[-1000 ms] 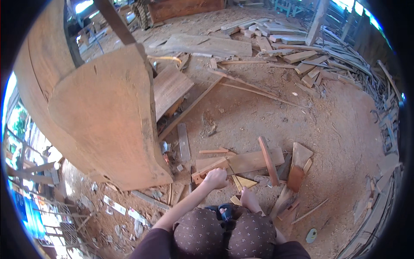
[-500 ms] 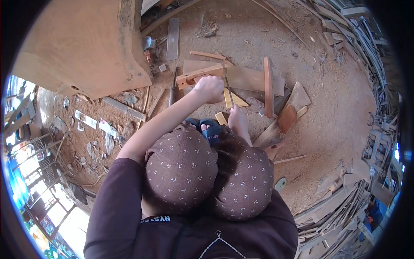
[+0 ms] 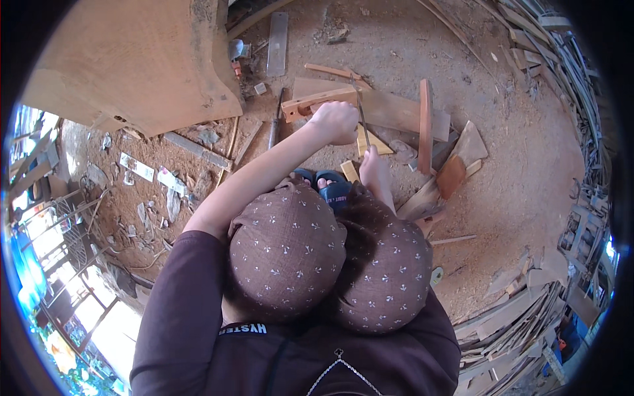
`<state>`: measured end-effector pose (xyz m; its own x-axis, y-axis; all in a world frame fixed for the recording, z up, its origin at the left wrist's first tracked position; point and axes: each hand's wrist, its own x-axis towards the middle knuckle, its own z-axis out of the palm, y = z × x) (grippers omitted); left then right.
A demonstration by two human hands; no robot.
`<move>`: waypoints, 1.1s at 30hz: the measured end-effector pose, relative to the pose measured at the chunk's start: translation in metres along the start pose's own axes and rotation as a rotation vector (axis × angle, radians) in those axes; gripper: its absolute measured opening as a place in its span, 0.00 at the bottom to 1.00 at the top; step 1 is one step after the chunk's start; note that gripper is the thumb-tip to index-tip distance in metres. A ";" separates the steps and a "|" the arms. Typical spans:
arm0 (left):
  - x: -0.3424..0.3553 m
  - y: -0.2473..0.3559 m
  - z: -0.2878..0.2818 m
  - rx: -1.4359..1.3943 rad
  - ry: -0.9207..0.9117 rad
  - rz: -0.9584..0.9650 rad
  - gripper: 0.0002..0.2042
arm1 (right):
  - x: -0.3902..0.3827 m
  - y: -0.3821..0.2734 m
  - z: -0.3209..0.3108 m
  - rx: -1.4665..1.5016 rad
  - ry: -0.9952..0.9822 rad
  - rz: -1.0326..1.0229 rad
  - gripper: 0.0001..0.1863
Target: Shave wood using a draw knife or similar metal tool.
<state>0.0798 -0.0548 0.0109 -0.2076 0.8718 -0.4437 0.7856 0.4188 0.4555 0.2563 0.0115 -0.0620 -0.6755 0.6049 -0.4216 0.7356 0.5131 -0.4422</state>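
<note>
My left hand (image 3: 335, 123) is closed over a wooden piece (image 3: 322, 99) that has a slot and small holes near its left end. It presses this piece down over a flat board (image 3: 394, 109) on the ground. In my right hand (image 3: 374, 165), closed and nearer to me, is a long thin dark tool (image 3: 362, 120) like a file or narrow saw blade; its exact kind is hard to make out. The tool points away from me and passes across the right end of the wooden piece. A small yellowish wood offcut (image 3: 375, 143) lies beside the tool.
A reddish wooden bar (image 3: 424, 125) lies across the board's right end. Offcuts (image 3: 470, 143) lie farther right. A dark long tool (image 3: 276, 119) is left of my hands. A large wooden panel (image 3: 145, 66) stands at far left. Stacked wood strips (image 3: 515, 330) line the right side.
The whole view has shifted slightly, so the scene sits a little higher and farther right. The thin tool's far end now reaches a bit farther past the wooden piece. Both hands keep their holds.
</note>
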 end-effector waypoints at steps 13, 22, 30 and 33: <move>0.005 0.005 0.006 0.074 0.090 0.013 0.24 | 0.054 -0.003 0.005 0.008 0.095 -0.149 0.13; 0.000 0.012 0.007 0.091 0.038 0.044 0.22 | 0.047 0.003 -0.020 -0.036 0.017 -0.067 0.11; -0.001 -0.001 0.002 -0.017 0.134 -0.048 0.17 | 0.026 -0.015 -0.014 -0.016 0.023 -0.090 0.11; -0.003 -0.007 -0.001 0.016 0.065 0.010 0.17 | -0.010 -0.009 -0.020 -0.055 -0.028 0.002 0.11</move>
<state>0.0742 -0.0604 0.0099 -0.2362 0.8908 -0.3881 0.7972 0.4060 0.4468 0.2572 0.0129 -0.0375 -0.6744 0.5892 -0.4450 0.7384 0.5447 -0.3977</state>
